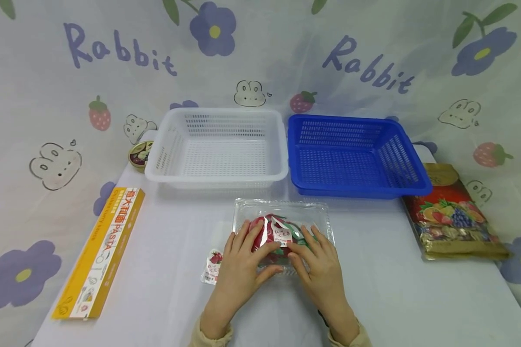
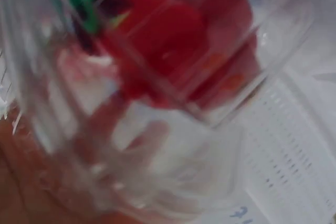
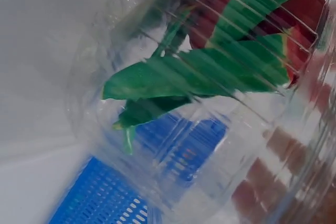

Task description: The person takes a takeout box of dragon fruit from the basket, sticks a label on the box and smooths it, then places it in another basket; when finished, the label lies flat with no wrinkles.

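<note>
A clear plastic box (image 1: 282, 205) lies at the middle of the table, a red dragon fruit (image 1: 258, 229) with green scales inside it. On its lid sits a white printed label (image 1: 282, 234). My left hand (image 1: 243, 260) rests on the left half of the lid, fingers spread, and my right hand (image 1: 321, 265) lies likewise over the right half. Fingertips of both hands are at the label's edges. Through the plastic, the left wrist view shows the red fruit (image 2: 168, 40) and the right wrist view its green scales (image 3: 194, 72). A second label (image 1: 210, 271) lies beside my left wrist.
A white basket (image 1: 217, 179) and a blue basket (image 1: 360, 192) stand side by side behind the box. At the left lie a yellow pasta box (image 1: 100, 253) and a round tin (image 1: 139, 156). A red-and-gold bag (image 1: 456, 217) lies at the right, partly under the blue basket.
</note>
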Tool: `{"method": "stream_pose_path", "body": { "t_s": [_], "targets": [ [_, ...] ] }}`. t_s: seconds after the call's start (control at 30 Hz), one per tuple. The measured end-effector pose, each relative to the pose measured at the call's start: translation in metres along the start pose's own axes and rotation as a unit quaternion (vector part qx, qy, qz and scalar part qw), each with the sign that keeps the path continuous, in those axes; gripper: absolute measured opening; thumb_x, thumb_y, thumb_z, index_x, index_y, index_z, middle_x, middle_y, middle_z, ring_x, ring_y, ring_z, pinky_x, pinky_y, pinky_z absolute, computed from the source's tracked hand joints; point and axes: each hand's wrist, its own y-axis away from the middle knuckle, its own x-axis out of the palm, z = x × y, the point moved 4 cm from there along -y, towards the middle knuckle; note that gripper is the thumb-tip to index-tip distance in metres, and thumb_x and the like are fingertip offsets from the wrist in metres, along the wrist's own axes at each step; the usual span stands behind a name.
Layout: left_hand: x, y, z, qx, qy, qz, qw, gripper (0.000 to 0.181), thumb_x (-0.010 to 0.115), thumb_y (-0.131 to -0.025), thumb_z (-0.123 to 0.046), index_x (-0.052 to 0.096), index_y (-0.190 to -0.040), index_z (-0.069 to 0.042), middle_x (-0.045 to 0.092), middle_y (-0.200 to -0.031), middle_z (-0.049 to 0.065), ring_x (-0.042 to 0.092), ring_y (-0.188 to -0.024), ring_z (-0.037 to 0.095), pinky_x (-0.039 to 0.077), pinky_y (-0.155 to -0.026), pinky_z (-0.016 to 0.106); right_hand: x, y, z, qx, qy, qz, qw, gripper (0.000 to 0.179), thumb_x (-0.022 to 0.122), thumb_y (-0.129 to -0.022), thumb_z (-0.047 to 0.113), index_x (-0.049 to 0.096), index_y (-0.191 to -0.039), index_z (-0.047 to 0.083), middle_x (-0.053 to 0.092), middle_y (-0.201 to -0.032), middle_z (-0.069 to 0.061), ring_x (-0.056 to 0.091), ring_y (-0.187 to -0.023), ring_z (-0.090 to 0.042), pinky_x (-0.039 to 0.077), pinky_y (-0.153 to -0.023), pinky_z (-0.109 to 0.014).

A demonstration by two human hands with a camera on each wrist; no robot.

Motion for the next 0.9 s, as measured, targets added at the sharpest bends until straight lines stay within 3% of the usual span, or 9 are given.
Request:
{"method": "stream_pose_path", "body": {
  "t_s": [0.07, 0.2, 0.3, 0.6, 0.9],
  "targets": [
    [-0.001, -0.002, -0.002, -0.01, -0.006, 0.01, 0.9999, 0.046, 0.072, -0.078, -0.05, 0.067, -0.119, -0.029, 0.055, -0.138, 0.012, 0.046, -0.134, 0.04, 0.042, -0.098, 0.067, 0.001, -0.001, -0.001, 0.0, 0.008, 0.0, 1.0, 0.048, 0.041, -0.101, 0.048, 0.075, -0.102, 0.015, 0.067, -0.121, -0.02, 0.057, -0.119, -0.043, 0.047, -0.092, -0.061],
    [-0.002, -0.009, -0.006, -0.039, -0.031, 0.021, 0.9985, 0.041, 0.065, -0.089, -0.042, 0.063, -0.127, -0.026, 0.056, -0.136, 0.01, 0.047, -0.132, 0.039, 0.044, -0.096, 0.065, 0.004, -0.006, 0.001, 0.016, 0.049, 0.021, 0.9984, 0.025, 0.058, -0.096, 0.031, 0.072, -0.112, 0.017, 0.066, -0.124, -0.02, 0.055, -0.121, -0.046, 0.048, -0.089, -0.063],
    [0.0, -0.014, -0.009, -0.056, -0.066, 0.011, 0.9962, 0.039, 0.064, -0.091, -0.034, 0.062, -0.129, -0.027, 0.057, -0.133, 0.008, 0.049, -0.128, 0.037, 0.046, -0.093, 0.061, 0.007, -0.012, 0.003, 0.046, 0.08, 0.053, 0.9943, 0.035, 0.066, -0.086, 0.018, 0.069, -0.12, 0.018, 0.063, -0.127, -0.021, 0.052, -0.124, -0.047, 0.047, -0.089, -0.063],
    [0.013, -0.026, -0.018, -0.107, -0.145, -0.033, 0.9831, 0.041, 0.065, -0.086, -0.028, 0.063, -0.128, -0.03, 0.061, -0.121, 0.004, 0.055, -0.108, 0.031, 0.044, -0.074, 0.049, 0.012, -0.025, 0.003, 0.105, 0.118, 0.14, 0.9774, 0.041, 0.055, -0.092, 0.025, 0.061, -0.132, 0.024, 0.052, -0.141, -0.021, 0.036, -0.138, -0.047, 0.04, -0.099, -0.062],
    [0.016, -0.035, -0.01, -0.183, -0.155, -0.026, 0.9704, 0.042, 0.059, -0.087, -0.036, 0.062, -0.129, -0.032, 0.058, -0.111, 0.01, 0.049, -0.087, 0.03, 0.039, -0.067, 0.047, 0.018, -0.026, 0.001, 0.11, 0.114, 0.208, 0.9651, 0.047, 0.051, -0.095, 0.03, 0.05, -0.142, 0.026, 0.042, -0.149, -0.02, 0.027, -0.144, -0.045, 0.03, -0.111, -0.062]
  ]
}}
